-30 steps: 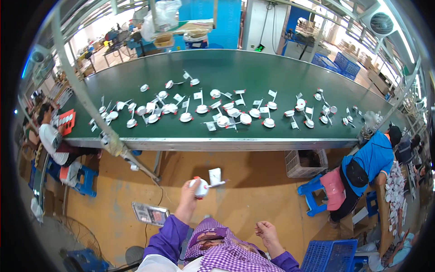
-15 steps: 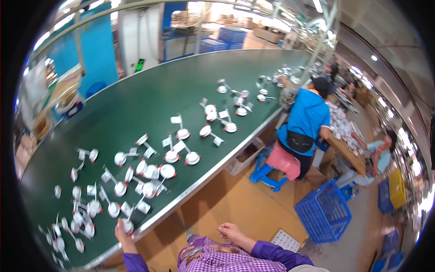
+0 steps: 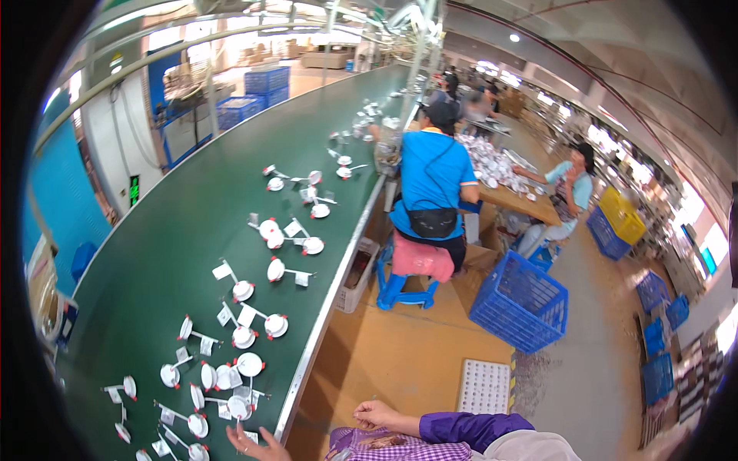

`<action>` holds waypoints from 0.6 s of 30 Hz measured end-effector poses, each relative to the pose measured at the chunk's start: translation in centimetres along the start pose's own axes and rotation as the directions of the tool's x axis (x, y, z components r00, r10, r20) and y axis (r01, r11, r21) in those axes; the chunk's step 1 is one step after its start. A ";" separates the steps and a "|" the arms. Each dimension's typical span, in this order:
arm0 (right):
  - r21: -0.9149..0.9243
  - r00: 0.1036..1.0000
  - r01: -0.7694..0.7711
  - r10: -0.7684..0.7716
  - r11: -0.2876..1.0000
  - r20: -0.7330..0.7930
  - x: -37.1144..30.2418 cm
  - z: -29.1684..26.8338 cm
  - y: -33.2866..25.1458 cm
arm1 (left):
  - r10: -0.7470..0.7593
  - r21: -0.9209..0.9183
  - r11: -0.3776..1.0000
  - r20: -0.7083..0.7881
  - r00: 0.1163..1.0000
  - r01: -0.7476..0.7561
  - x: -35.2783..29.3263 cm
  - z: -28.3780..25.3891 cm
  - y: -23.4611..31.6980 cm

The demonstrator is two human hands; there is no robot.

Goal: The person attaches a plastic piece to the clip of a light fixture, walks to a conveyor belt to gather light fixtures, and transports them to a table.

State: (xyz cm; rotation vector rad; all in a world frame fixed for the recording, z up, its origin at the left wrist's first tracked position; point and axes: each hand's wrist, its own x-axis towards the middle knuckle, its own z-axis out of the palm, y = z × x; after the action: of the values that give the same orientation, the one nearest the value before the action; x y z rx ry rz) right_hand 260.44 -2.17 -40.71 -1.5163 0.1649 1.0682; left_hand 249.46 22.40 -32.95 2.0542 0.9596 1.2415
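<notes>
Metal rail (image 3: pixel 317 342) edges the green conveyor belt (image 3: pixel 154 269) on the worker's side, slanting away from the lower edge toward the far end. From where I stand, the left hand (image 3: pixel 260 446) is beside that rail, fingers spread wide and gripping nothing I can see, just by the nearest round white fittings (image 3: pixel 250 363) with red clips. These lie scattered along the belt's near half, tags and stems pointing every way, while plain green stretches beyond them. The right hand (image 3: pixel 378 416) is curled before the checked apron (image 3: pixel 407 449); whether something small sits in it, I cannot tell.

Tan floor (image 3: pixel 400 338) runs alongside, meeting a grey aisle (image 3: pixel 553 376). A co-worker in blue (image 3: pixel 434 173) sits on a blue stool (image 3: pixel 403 296) close to the belt, blocking that side. Behind stands a wooden table (image 3: pixel 530 204) heaped with white pieces. A blue crate (image 3: pixel 500 315) and a perforated white tray (image 3: pixel 484 386) take up floor nearby.
</notes>
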 end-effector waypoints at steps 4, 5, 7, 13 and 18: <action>0.021 0.990 0.118 -0.116 0.993 -0.076 -3.3 -2.5 0.7 | 0.169 -0.204 0.970 0.177 0.970 -0.132 -2.9 4.8 2.5; 0.003 0.989 0.111 -0.110 0.994 -0.099 -4.4 -3.8 1.5 | 0.082 -0.163 0.987 0.537 0.839 0.008 -2.7 3.5 5.3; 0.007 0.982 0.117 -0.115 0.993 -0.147 -6.3 -6.0 3.6 | 0.167 -0.222 0.975 0.625 0.763 -0.031 -6.2 4.2 4.2; 0.258 0.953 0.202 -0.129 0.945 -0.274 -13.2 -15.8 12.6 | 0.293 -0.405 0.909 0.787 0.543 0.097 -18.5 7.7 10.9; 0.374 0.869 0.318 -0.111 0.871 -0.482 -21.8 -24.9 21.5 | 0.272 -0.298 0.926 0.952 0.139 0.232 -31.9 11.3 16.7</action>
State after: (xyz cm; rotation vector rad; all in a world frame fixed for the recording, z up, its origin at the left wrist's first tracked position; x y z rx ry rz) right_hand 247.18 -39.14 -44.47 -1.2962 0.5103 0.4355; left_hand 254.40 -14.07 -41.45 1.9037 -0.0442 -0.2149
